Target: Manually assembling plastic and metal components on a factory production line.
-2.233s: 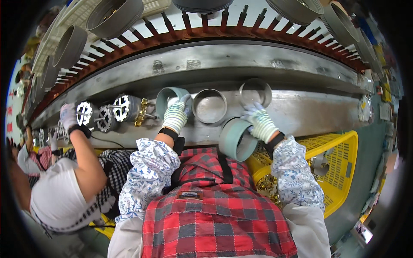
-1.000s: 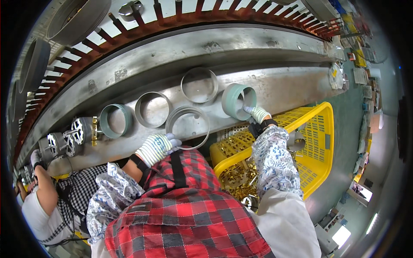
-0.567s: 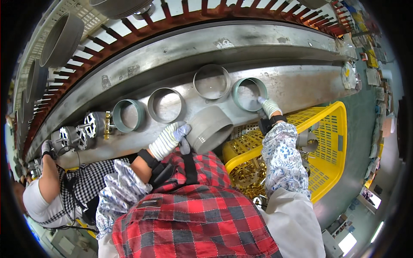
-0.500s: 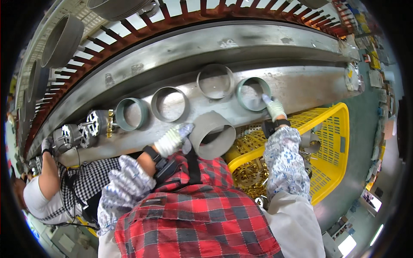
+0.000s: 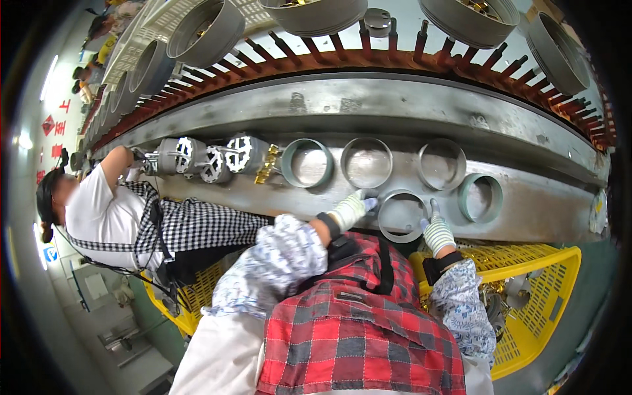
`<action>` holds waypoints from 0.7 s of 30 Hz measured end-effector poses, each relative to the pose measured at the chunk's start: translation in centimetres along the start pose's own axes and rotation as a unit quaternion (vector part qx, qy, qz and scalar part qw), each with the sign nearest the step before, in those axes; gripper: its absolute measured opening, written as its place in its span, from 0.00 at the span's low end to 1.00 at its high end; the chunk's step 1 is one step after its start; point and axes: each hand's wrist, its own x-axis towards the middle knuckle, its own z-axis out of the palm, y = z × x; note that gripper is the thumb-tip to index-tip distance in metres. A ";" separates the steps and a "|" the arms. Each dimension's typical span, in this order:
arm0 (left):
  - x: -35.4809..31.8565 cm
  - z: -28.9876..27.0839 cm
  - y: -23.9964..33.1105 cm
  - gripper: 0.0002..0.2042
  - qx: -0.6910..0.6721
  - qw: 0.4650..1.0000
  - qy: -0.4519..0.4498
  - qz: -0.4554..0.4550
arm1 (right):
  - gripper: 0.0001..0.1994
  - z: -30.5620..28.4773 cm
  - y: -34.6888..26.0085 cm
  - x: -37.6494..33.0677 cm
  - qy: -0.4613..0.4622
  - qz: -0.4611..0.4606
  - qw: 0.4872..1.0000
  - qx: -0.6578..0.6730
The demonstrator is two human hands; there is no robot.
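- A metal bench (image 5: 536, 207) is carrying four rings (image 5: 288, 164), two green-toned, two gray, already standing without visible inserts.
- A fifth, gray ring (image 5: 397, 237) is sitting on the near edge, between both hands.
- The left hand's (image 5: 351, 210) fingers are lying together beside it; the right hand's (image 5: 438, 233) are standing slightly apart. Whether either is gripping, I cannot tell.
- A yellow basket (image 5: 567, 271) is holding assorted metal parts.

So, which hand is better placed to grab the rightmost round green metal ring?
Likely the right hand, in a striped white glove: it is nearer that green ring. The left hand, gloved alike, is farther off, with a round grey metal ring between the two hands.
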 end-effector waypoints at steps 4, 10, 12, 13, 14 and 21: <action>-5.7 -7.4 3.3 0.20 0.501 0.805 0.181 0.261 | 0.27 0.2 3.1 2.3 0.080 0.010 0.997 -0.019; -8.4 -14.0 3.8 0.28 0.661 0.663 0.275 0.220 | 0.24 -0.3 4.3 3.3 0.231 -0.024 0.967 0.107; -9.1 -15.4 5.5 0.29 0.672 0.622 0.303 0.263 | 0.29 1.3 2.8 4.8 0.199 -0.051 0.972 0.110; -10.2 -16.2 6.0 0.31 0.646 0.624 0.354 0.260 | 0.28 2.3 2.0 5.4 0.218 -0.084 0.962 0.141; -11.5 -17.2 5.9 0.31 0.640 0.610 0.398 0.245 | 0.28 3.3 1.2 5.9 0.237 -0.116 0.949 0.171; -22.6 -20.2 6.5 0.22 0.226 0.789 0.479 0.311 | 0.19 -0.5 -10.7 1.3 0.354 -0.354 0.835 0.229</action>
